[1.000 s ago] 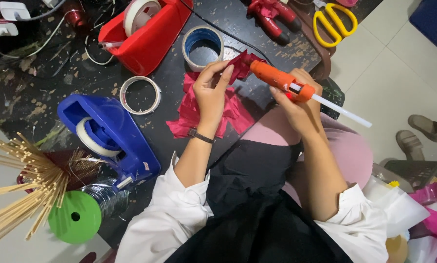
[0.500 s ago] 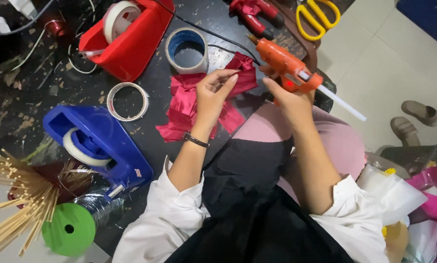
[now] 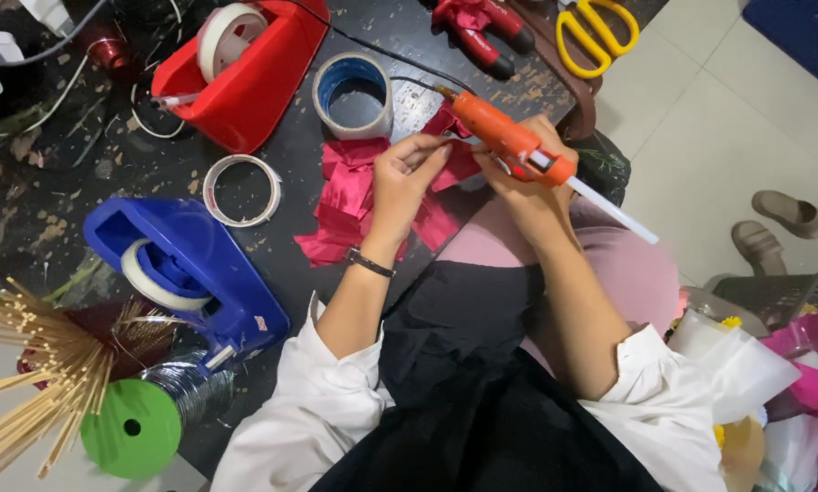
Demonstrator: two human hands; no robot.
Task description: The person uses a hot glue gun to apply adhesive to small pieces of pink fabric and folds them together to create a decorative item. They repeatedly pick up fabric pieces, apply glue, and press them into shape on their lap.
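My right hand [image 3: 529,193] grips an orange glue gun [image 3: 509,137] with a white glue stick sticking out of its back; the nozzle points left and up over the dark table. My left hand [image 3: 407,173] pinches a small piece of red ribbon right beside the gun's nozzle. Under both hands lies a heap of red ribbon pieces [image 3: 354,196]. A black cord runs from the gun across the table.
A blue tape dispenser [image 3: 186,269], a red tape dispenser [image 3: 245,73], a blue-cored tape roll [image 3: 352,93] and a thin tape ring [image 3: 241,189] stand on the dark table [image 3: 45,191]. Yellow scissors [image 3: 596,36], wooden sticks [image 3: 26,383], green spool [image 3: 131,428], sandals [image 3: 778,228] on the floor.
The glue gun has tilted so its nozzle sits close to my left fingertips; both hands stay over the red ribbon. The view has shifted slightly.
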